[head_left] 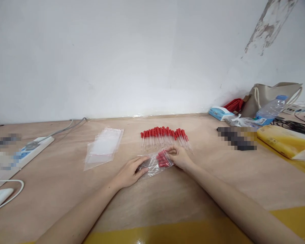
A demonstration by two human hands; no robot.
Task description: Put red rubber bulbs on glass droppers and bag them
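Between my two hands lies a clear zip bag (pixel 152 166), with several red-bulbed droppers (pixel 163 159) inside, their bulbs toward the right. My left hand (pixel 132 171) grips the bag's left end, thumb in front and fingers behind. At the right end, my right hand (pixel 178 156) pinches the bag's edge beside the red bulbs. Just behind the bag, a row of loose droppers (pixel 159 135) with red bulbs and clear stems lies on the table, bulbs toward the wall. To the left is a small overlapping stack of flat clear zip bags (pixel 104 145).
A white power strip (pixel 38 149) with a grey cable lies at the left, near a white cord. On the right are a tissue pack (pixel 220 113), a plastic bottle (pixel 271 110), a beige bag (pixel 269 93), a yellow package (pixel 287 142) and black cables. A wall stands behind.
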